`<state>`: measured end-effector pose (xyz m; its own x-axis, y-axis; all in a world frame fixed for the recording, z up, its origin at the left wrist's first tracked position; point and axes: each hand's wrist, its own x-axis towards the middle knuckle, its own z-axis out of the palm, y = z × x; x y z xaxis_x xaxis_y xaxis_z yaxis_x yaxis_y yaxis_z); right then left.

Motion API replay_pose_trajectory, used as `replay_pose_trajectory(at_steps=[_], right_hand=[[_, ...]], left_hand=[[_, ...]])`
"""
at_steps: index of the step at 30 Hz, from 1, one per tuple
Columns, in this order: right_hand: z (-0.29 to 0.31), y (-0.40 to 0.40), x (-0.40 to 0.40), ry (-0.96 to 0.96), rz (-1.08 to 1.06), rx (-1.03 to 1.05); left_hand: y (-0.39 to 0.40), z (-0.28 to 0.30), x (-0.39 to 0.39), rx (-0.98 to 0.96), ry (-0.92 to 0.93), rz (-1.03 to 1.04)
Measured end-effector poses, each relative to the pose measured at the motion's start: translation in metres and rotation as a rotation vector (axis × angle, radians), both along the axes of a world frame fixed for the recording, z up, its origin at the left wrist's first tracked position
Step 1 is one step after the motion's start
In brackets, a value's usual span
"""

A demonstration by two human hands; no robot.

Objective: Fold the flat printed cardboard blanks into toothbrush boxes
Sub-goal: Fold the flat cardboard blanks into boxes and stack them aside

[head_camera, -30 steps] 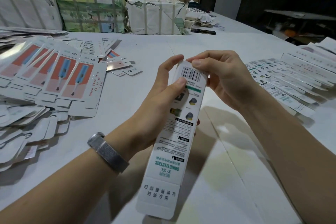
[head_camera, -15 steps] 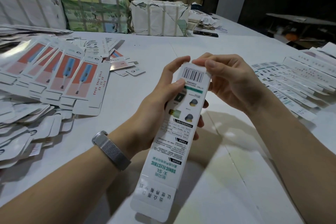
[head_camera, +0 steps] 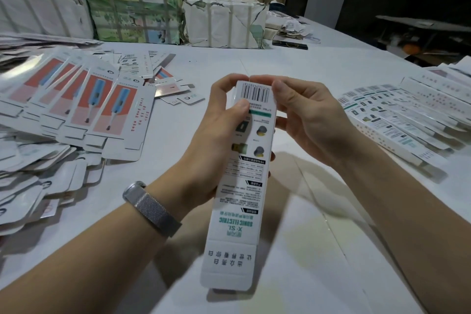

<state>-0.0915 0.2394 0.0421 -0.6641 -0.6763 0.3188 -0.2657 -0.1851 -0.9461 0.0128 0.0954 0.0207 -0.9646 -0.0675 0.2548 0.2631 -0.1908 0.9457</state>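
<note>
Above table centre, box now more upright than half-second back; my left hand grips its body, right hand pinches far barcode end, top flap closure looks nearly done, near flap unfolded

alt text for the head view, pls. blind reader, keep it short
Both hands, left hand and right hand, hold a long white toothbrush box upright over a white table, fingers at its barcode end. Flat blanks lie left, folded boxes right.

dim room | overhead light | soft shadows | wide-angle edge warp
</note>
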Motion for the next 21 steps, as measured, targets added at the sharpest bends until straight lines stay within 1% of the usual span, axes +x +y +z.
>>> replay_pose_trajectory(at_steps=[4, 6, 8, 9, 10, 12, 13, 14, 15, 16, 17, 19, 20, 21], right_hand=[[0.0, -0.001, 0.003, 0.001, 0.015, 0.038], [-0.001, -0.006, 0.006, 0.056, -0.084, 0.049], [-0.001, -0.011, 0.01, 0.202, -0.272, 0.081], [-0.001, -0.012, 0.011, 0.296, -0.339, 0.104], [-0.001, -0.012, 0.013, 0.364, -0.357, 0.129], [-0.001, -0.012, 0.018, 0.404, -0.292, 0.203], [0.0, -0.012, 0.021, 0.415, -0.259, 0.257], [0.0, -0.013, 0.022, 0.429, -0.244, 0.305], [0.0, -0.013, 0.023, 0.429, -0.24, 0.328], [0.0, -0.013, 0.022, 0.412, -0.243, 0.333], [0.001, -0.013, 0.022, 0.38, -0.243, 0.334], [0.005, -0.01, 0.023, 0.298, -0.237, 0.335], [0.01, -0.007, 0.023, 0.248, -0.241, 0.318], [0.017, -0.003, 0.021, 0.203, -0.262, 0.287]], left_hand=[[0.001, 0.002, 0.001, 0.003, 0.022, 0.042], [0.003, 0.003, -0.001, -0.03, 0.032, 0.077], [0.003, 0.003, -0.008, -0.055, 0.056, 0.099], [0.003, 0.001, -0.009, -0.04, 0.068, 0.11], [0.003, 0.001, -0.01, -0.004, 0.072, 0.101], [0.002, 0.002, -0.006, 0.091, 0.114, 0.044], [0.002, 0.003, -0.006, 0.073, 0.131, 0.069], [-0.002, 0.004, -0.006, -0.031, 0.141, 0.12], [-0.015, -0.005, -0.001, -0.139, 0.203, 0.117], [-0.017, -0.005, 0.002, 0.017, 0.129, 0.237], [-0.017, -0.002, 0.001, 0.123, 0.1, 0.263], [-0.014, -0.008, -0.002, -0.041, 0.169, 0.35], [-0.009, -0.01, -0.006, -0.207, 0.213, 0.295], [-0.008, -0.007, -0.011, -0.189, 0.191, 0.148]])
